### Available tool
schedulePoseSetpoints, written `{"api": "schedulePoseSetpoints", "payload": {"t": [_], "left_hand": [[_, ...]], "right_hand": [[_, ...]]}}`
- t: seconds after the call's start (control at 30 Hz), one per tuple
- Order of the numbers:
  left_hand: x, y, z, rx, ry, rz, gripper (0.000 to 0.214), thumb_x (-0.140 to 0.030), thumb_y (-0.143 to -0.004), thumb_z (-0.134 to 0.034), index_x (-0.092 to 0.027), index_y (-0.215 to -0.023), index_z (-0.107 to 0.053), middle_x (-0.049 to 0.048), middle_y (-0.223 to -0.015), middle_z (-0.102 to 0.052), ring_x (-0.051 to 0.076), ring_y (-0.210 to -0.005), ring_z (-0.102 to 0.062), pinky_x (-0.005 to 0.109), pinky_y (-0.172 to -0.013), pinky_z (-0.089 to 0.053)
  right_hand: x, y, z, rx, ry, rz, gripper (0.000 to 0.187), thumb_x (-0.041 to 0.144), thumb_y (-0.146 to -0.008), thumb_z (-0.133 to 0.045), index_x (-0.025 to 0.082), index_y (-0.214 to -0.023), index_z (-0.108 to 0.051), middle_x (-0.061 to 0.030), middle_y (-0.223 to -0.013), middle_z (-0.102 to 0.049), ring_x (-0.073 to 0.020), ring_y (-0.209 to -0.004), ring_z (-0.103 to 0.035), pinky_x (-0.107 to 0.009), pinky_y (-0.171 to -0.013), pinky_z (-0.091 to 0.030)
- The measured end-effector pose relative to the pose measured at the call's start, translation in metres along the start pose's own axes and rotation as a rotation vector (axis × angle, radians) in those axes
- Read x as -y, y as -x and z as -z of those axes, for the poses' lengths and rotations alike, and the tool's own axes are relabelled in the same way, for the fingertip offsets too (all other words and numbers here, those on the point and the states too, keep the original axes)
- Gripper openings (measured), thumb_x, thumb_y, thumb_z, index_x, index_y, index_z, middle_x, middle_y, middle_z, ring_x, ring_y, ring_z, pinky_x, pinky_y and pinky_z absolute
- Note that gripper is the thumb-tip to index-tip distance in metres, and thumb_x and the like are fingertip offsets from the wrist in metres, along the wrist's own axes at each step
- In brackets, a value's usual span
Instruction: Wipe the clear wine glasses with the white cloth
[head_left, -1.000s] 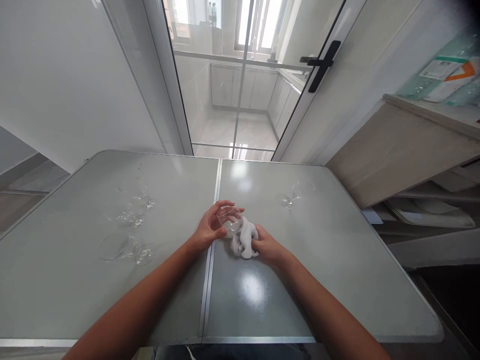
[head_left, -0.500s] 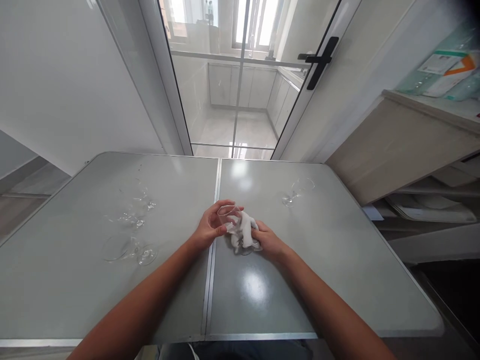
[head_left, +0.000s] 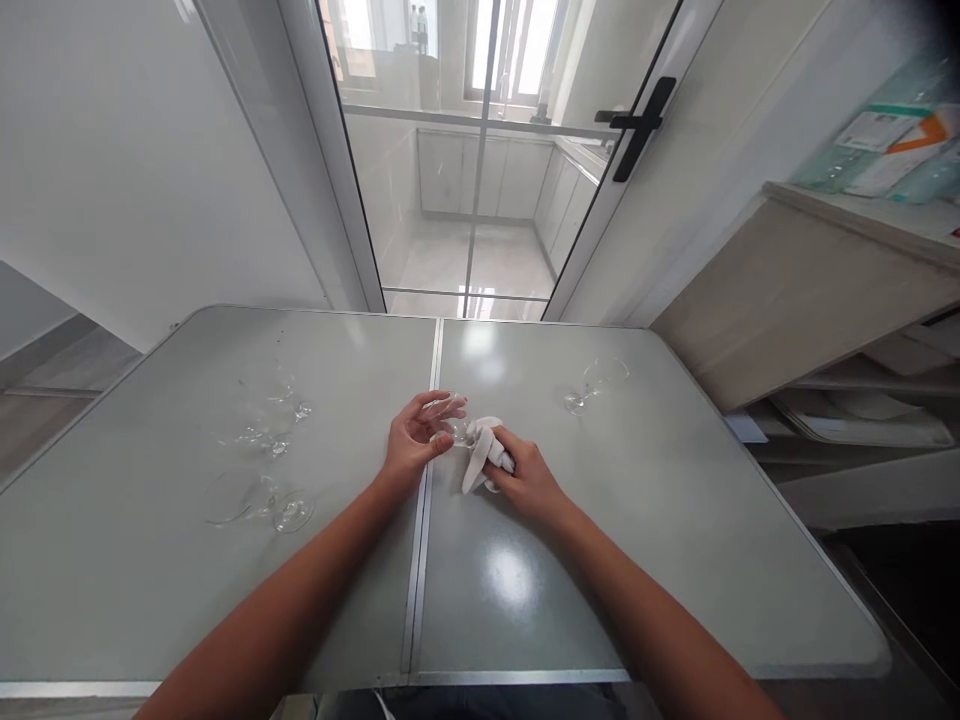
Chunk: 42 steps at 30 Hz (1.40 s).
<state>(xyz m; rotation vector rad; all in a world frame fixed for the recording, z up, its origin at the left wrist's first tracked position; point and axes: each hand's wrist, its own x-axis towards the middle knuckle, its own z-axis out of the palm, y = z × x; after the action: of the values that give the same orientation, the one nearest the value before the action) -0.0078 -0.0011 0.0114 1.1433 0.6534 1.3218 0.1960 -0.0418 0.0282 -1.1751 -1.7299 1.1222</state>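
Near the table's middle seam, my left hand point(head_left: 409, 440) curls around the bowl of a clear wine glass point(head_left: 448, 408), which is tilted. My right hand point(head_left: 531, 478) grips a crumpled white cloth point(head_left: 480, 458) against the stem end of that glass. The cloth and fingers hide most of the stem and foot. To the left, several clear stemmed glasses lie on their sides, the nearest one point(head_left: 291, 512) with its foot towards my left forearm. Another stemmed glass point(head_left: 576, 402) lies to the right, beyond my right hand.
The grey-green table point(head_left: 360, 600) has a metal seam point(head_left: 416, 590) down its middle. Behind it stands a glass door point(head_left: 450, 250) with a black handle point(head_left: 641, 125). A wooden shelf point(head_left: 810, 290) with plastic packages point(head_left: 885, 145) borders the right side.
The glass has tilted in my left hand, its rim turning away from me. My right hand has shifted the cloth, now bunched more tightly near the stem. The lying glasses have stayed put.
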Motion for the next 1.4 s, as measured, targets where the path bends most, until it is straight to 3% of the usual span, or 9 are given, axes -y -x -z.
{"api": "schedulePoseSetpoints", "payload": {"t": [0.1, 0.23, 0.4, 0.6, 0.73, 0.93, 1.03, 1.17, 1.4], "left_hand": [[0.000, 0.001, 0.001, 0.023, 0.036, 0.028, 0.065, -0.040, -0.073, -0.087, -0.018, -0.128, -0.061, 0.0191, -0.128, -0.069, 0.028, -0.108, -0.068, 0.036, -0.086, -0.054], [-0.002, 0.003, 0.000, 0.177, 0.126, 0.086, 0.074, -0.047, -0.069, -0.088, -0.017, -0.131, -0.060, 0.0217, -0.130, -0.067, 0.031, -0.113, -0.066, 0.036, -0.084, -0.055], [-0.003, 0.005, 0.000, 0.210, 0.156, 0.118, 0.074, -0.046, -0.070, -0.088, -0.017, -0.131, -0.060, 0.0215, -0.127, -0.068, 0.031, -0.111, -0.067, 0.035, -0.083, -0.056], [0.000, 0.002, 0.000, 0.102, 0.125, 0.046, 0.071, -0.032, -0.064, -0.094, -0.019, -0.126, -0.061, 0.0189, -0.129, -0.068, 0.031, -0.117, -0.065, 0.038, -0.088, -0.056], [0.003, 0.001, -0.001, 0.085, 0.100, 0.021, 0.072, -0.020, -0.059, -0.096, -0.022, -0.122, -0.061, 0.0156, -0.128, -0.069, 0.031, -0.120, -0.064, 0.041, -0.093, -0.056], [0.002, 0.001, 0.001, 0.035, 0.068, -0.016, 0.073, -0.016, -0.057, -0.096, -0.025, -0.119, -0.059, 0.0124, -0.128, -0.069, 0.030, -0.124, -0.062, 0.045, -0.097, -0.056], [0.002, 0.002, 0.001, 0.010, 0.066, -0.025, 0.073, -0.017, -0.057, -0.096, -0.027, -0.119, -0.059, 0.0108, -0.131, -0.067, 0.030, -0.124, -0.062, 0.048, -0.100, -0.055], [0.004, 0.001, 0.002, 0.023, 0.065, -0.046, 0.075, -0.016, -0.057, -0.096, -0.028, -0.120, -0.059, 0.0106, -0.131, -0.067, 0.031, -0.125, -0.062, 0.049, -0.101, -0.055], [0.005, 0.000, 0.001, 0.119, 0.025, -0.051, 0.071, -0.007, -0.056, -0.094, -0.026, -0.117, -0.062, 0.0105, -0.128, -0.068, 0.030, -0.127, -0.059, 0.050, -0.102, -0.054]], "right_hand": [[-0.004, -0.002, 0.001, 0.064, -0.205, -0.115, 0.024, 0.039, -0.090, -0.063, 0.018, -0.102, -0.066, 0.0007, -0.085, -0.061, -0.0154, -0.076, -0.051, -0.025, -0.071, -0.041], [-0.006, 0.000, 0.001, 0.173, -0.353, -0.219, 0.035, 0.048, -0.090, -0.064, 0.016, -0.101, -0.068, -0.0004, -0.082, -0.061, -0.0143, -0.071, -0.049, -0.025, -0.067, -0.040], [0.003, 0.005, -0.003, 0.314, -0.352, -0.161, 0.028, 0.043, -0.085, -0.070, 0.017, -0.094, -0.065, 0.0017, -0.074, -0.055, -0.0124, -0.064, -0.043, -0.023, -0.059, -0.036], [-0.002, 0.003, -0.004, 0.011, 0.073, 0.061, 0.005, 0.021, -0.085, -0.058, 0.020, -0.084, -0.063, 0.0024, -0.070, -0.054, -0.0146, -0.064, -0.044, -0.026, -0.066, -0.037], [-0.010, 0.004, -0.003, -0.137, 0.227, 0.156, 0.024, 0.010, -0.076, -0.052, 0.021, -0.090, -0.068, -0.0024, -0.079, -0.063, -0.0201, -0.076, -0.052, -0.031, -0.078, -0.040], [-0.013, 0.004, 0.002, -0.496, 0.026, -0.091, 0.019, 0.034, -0.094, -0.054, 0.020, -0.100, -0.065, 0.0010, -0.070, -0.055, -0.0164, -0.061, -0.045, -0.028, -0.059, -0.037], [-0.017, -0.002, 0.001, -0.396, -0.142, -0.167, 0.030, 0.046, -0.093, -0.057, 0.018, -0.097, -0.064, 0.0004, -0.073, -0.057, -0.0152, -0.063, -0.046, -0.026, -0.058, -0.037], [-0.021, -0.006, -0.003, -0.256, -0.221, -0.126, 0.030, 0.042, -0.087, -0.065, 0.015, -0.100, -0.066, -0.0029, -0.085, -0.065, -0.0172, -0.075, -0.054, -0.027, -0.069, -0.044], [-0.029, -0.002, 0.002, -0.360, -0.124, -0.207, 0.020, 0.033, -0.077, -0.070, 0.015, -0.086, -0.071, 0.0002, -0.074, -0.063, -0.0152, -0.067, -0.051, -0.025, -0.061, -0.040]]}}
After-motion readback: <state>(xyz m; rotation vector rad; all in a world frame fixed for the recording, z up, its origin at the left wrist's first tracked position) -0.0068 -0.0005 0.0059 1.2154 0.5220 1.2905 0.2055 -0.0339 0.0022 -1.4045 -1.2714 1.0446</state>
